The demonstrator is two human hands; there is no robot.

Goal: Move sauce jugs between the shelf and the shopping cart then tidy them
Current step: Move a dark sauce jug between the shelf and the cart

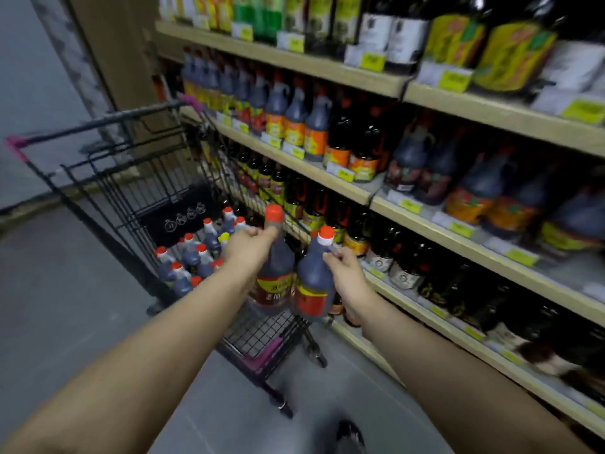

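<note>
Over the near right corner of the shopping cart (140,181), the left hand (250,245) grips one sauce jug (273,276) round its neck, just under the red cap. On the cart's shelf side, the right hand (343,268) curls round the neck of a second jug (311,286). Both hang upright, side by side. Whichever way they go, keep them plumb and from knocking together, clear of the standing jugs (193,257) inside the cart. Left of the cart lies grey floor (59,290); right of it, stocked shelves (311,168).
</note>
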